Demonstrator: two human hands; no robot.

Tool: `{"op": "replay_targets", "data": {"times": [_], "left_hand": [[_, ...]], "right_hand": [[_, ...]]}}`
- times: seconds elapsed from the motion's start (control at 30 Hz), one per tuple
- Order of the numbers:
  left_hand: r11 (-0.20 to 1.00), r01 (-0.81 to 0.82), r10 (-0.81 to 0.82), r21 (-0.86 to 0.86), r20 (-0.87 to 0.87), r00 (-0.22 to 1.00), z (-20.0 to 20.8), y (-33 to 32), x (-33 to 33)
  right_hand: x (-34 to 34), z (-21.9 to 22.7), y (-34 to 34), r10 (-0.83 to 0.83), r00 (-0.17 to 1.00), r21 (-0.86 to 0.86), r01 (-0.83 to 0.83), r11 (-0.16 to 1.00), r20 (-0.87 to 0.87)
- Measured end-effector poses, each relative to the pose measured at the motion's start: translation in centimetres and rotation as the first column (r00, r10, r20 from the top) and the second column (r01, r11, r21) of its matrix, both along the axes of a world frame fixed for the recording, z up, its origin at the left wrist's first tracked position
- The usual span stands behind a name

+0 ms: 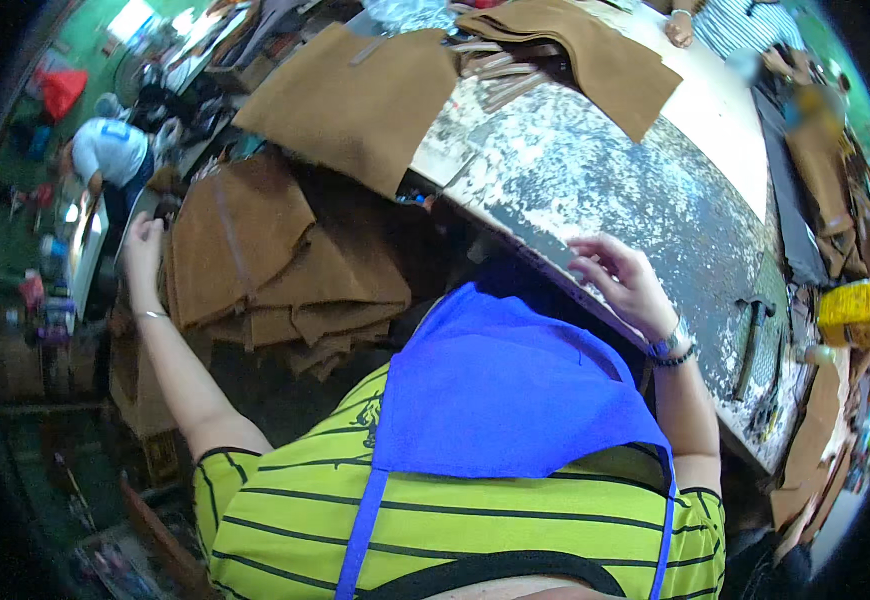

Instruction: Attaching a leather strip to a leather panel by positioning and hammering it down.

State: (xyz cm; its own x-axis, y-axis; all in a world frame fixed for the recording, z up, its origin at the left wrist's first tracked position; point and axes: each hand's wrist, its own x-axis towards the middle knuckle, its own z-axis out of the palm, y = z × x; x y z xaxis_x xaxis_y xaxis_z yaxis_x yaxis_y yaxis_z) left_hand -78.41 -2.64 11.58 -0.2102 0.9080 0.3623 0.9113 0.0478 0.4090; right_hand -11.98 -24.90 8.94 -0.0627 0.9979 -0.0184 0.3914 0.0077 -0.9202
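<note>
My left hand (143,250) is stretched out at the left edge of a stack of brown leather-like sheets (240,245). Its fingers look loosely parted, with nothing visible in them; whether it touches the sheets I cannot tell. My right hand (623,282) is over the near edge of the worn, paint-flecked worktable (605,160), fingers bent and apart, holding nothing. Ahead of me, a large brown piece (360,100) hangs partly over the table's edge. More folded brown sheets (595,55) lie farther back, beside several narrow strips (507,78).
A hammer (753,345) lies on the table's right part, near a yellow box (848,314). Dark and brown material (820,190) lines the right side. One person (110,155) bends at the far left; another in a striped top (745,28) is across the table.
</note>
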Motion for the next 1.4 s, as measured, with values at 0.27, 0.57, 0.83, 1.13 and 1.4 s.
{"op": "replay_targets", "data": {"times": [0.27, 0.57, 0.83, 1.13, 1.4], "left_hand": [[0.719, 0.687, -0.674, 0.105, 0.349, 0.651, -3.8, 2.9, 37.1], [0.067, 0.996, -0.868, -0.06, 0.489, 0.088, -9.0, -9.9, 56.0], [0.052, 0.997, -0.89, 0.054, 0.456, 0.022, -10.2, -11.6, 57.2], [-0.394, 0.912, -0.832, 0.118, 0.377, -0.408, 3.3, -13.5, 56.5], [-0.311, 0.949, -0.948, -0.046, 0.089, -0.307, 10.6, -13.6, 54.2]], "right_hand": [[8.1, -6.5, -12.9, -0.726, 0.687, 0.1, 0.721, 0.685, 0.017], [8.2, -7.9, -14.2, -0.778, 0.629, 0.097, 0.775, 0.625, -0.014], [8.2, -7.0, -14.0, -0.784, 0.586, 0.352, 0.704, 0.617, 0.203], [8.8, -7.5, -14.7, -0.748, 0.644, 0.405, 0.648, 0.645, 0.159], [24.2, -5.5, -29.5, -0.998, -0.059, 0.418, 0.906, -0.069, -0.037]]}}
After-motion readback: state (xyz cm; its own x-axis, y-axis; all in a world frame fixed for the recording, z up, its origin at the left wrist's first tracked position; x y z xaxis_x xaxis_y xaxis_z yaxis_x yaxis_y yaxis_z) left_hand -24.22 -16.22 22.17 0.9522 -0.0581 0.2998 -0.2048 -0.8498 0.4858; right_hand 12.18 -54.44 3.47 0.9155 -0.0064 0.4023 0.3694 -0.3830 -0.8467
